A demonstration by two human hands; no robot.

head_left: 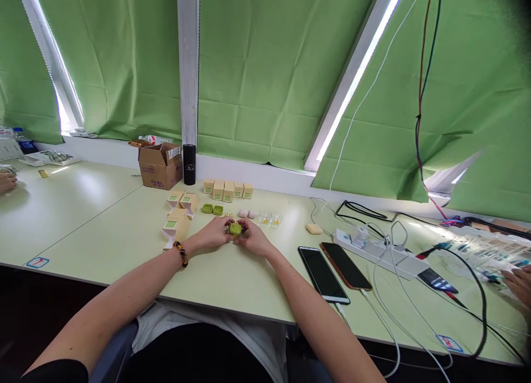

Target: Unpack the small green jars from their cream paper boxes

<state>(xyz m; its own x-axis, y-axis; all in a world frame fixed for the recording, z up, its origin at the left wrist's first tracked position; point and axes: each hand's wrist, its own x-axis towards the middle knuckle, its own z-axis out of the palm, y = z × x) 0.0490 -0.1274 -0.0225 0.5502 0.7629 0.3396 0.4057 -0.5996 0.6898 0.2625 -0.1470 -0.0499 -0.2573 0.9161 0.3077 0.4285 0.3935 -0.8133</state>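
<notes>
While I sit facing the desk [112,211], the head view shows my left hand [216,232] and right hand [254,237] drawn together in front of me, the fingertips of both pinching a small green case [235,229] from either side. I cannot tell whether its underside touches the desk. A beaded bracelet [181,254] circles my left wrist. Just beyond my fingers, a pair of green trays [212,208] sits to the left, with a pink case [248,213] and a clear case [270,219] with yellow inside to the right. Several small cartons [228,191] stand in a row behind these; more opened cartons [176,224] lie left of my left hand. Farther back, a black tumbler [189,164] stands upright beside an open cardboard box [161,166]. Right of my right forearm, a white-edged phone [324,272] and a red-edged phone [346,265] lie side by side, near a white power strip [377,253]. At the far right edge, another person's hand [518,283] shows.
</notes>
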